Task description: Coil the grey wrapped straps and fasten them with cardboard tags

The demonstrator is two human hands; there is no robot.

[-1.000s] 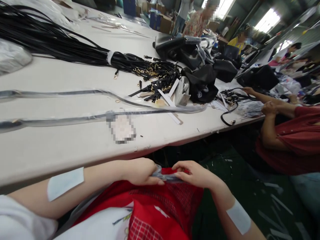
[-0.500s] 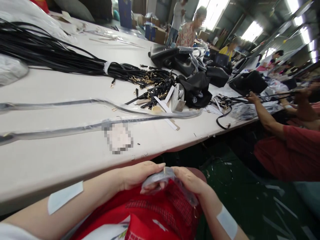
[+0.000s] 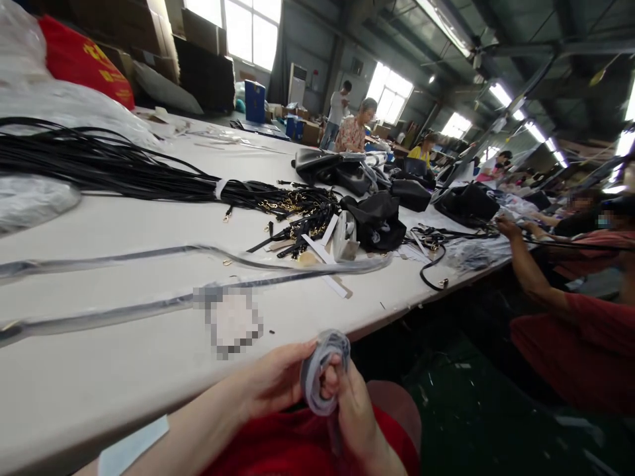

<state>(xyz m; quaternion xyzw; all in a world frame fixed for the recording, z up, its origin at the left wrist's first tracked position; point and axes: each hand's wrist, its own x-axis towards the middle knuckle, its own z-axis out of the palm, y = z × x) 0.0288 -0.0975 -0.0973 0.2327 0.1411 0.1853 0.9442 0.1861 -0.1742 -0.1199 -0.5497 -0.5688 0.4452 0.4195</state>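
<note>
A plastic-wrapped strap [image 3: 310, 380] is coiled into a loop between my two hands, just off the table's front edge. My left hand [image 3: 282, 377] grips the coil's left side, thumb at its top. Fingers of my right hand [image 3: 350, 396] curl through the middle of the coil and hold its right side. Another strap in clear plastic [image 3: 149, 305] lies in a long bend on the white table [image 3: 149, 383]. Behind it is a bundle of black straps [image 3: 163, 175] with gold clasps, tied by a white band [image 3: 221, 188].
Black bags [image 3: 380, 221] and white paper strips [image 3: 330, 281] lie beyond the strap ends. Clear plastic bags [image 3: 37, 205] and a red bag [image 3: 84, 63] are at the left. At right, a person in red [image 3: 585, 324] handles black straps.
My hands have come up from the red apron with the strap, which now shows as a round coil. The view has tilted up, showing more of the room.
</note>
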